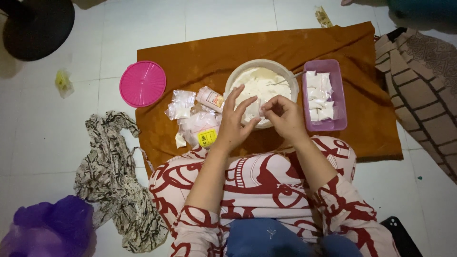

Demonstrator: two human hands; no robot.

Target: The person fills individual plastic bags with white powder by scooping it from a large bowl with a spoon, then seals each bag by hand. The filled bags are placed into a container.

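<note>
Left hand (236, 123): up over the near rim of the bowl, fingers spread and lifted, thumb and forefinger pinching one side of a small clear packet (253, 110).
Right hand (284, 115): curled in tight, fingertips gripping the other side of that same packet.
Packet: held between both hands just above the bowl's near edge; its long axis seems to run up and away from the person, top end toward the bowl's middle, though the fingers hide much of it.
Bowl (247, 68): round, pale, full of white powder, sitting on the orange cloth (366, 119) straight ahead of the knees.
Spoon (289, 78): metal, handle resting on the bowl's right rim, pointing right toward the tray.
Tray (337, 90): purple, rectangular, just right of the bowl, long side running away from the person, filled white packets stacked inside.
Pile of packets (183, 105): clear small bags and a larger bag with a yellow label, left of the bowl on the cloth.
Pink lid (142, 84): round, flat, at the cloth's left edge.
Floor (47, 128): white tiles, with a patterned black-and-white cloth (114, 176) crumpled to the left and a purple bag (50, 228) in the near corner.
Lap: red-and-white patterned clothing under both forearms.
</note>
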